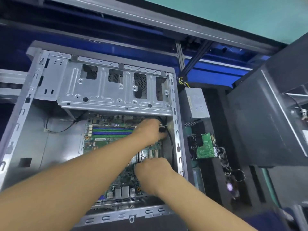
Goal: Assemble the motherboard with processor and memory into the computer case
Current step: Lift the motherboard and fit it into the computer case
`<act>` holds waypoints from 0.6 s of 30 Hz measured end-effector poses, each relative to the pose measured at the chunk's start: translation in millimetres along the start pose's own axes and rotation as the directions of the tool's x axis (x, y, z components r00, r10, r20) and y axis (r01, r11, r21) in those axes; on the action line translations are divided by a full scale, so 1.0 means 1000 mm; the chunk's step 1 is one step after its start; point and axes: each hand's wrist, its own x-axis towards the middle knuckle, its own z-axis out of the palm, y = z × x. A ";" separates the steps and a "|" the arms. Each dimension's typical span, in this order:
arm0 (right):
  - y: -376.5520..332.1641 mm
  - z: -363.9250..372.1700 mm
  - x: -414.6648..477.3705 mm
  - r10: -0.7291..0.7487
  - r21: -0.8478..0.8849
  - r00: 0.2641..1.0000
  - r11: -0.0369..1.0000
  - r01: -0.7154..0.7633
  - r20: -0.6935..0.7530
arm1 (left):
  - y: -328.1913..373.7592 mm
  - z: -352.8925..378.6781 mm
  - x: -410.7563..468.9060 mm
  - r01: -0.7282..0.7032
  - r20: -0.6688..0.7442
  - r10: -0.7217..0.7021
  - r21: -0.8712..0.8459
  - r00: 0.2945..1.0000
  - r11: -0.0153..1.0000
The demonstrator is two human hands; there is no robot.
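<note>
The open metal computer case lies on its side with the green motherboard inside it. Blue and green memory slots run across the board's upper part. My left hand reaches over the board to its far right corner and grips a black cable with a white connector there. Nearer to me, my right hand rests on the board's right edge with its fingers curled down; what they hold is hidden. The processor area is covered by my forearms.
A metal drive cage spans the top of the case. Right of the case sit a grey power supply, a small green circuit board, a fan with wires and a dark case panel.
</note>
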 end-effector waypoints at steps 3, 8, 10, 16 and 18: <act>-0.001 0.002 -0.005 -0.014 0.002 0.999 1.000 0.014 -0.043 | 0.005 0.011 0.009 0.075 -0.080 -0.074 0.007 0.994 0.997; -0.003 0.007 -0.015 -0.006 0.031 0.999 0.999 0.007 -0.034 | 0.002 0.008 0.014 0.076 -0.050 -0.080 -0.069 0.996 0.995; -0.006 0.014 -0.014 0.005 0.117 0.998 0.993 0.003 -0.062 | 0.000 0.000 0.012 0.078 -0.005 -0.078 -0.031 0.997 0.997; -0.004 0.011 0.005 -0.072 0.417 0.996 0.908 0.047 0.044 | -0.006 -0.025 0.006 -0.015 0.174 0.011 0.021 0.985 1.000; -0.009 0.009 0.011 -0.138 0.381 0.988 0.919 0.100 0.074 | -0.005 -0.026 0.004 -0.035 0.166 0.032 0.010 0.986 0.999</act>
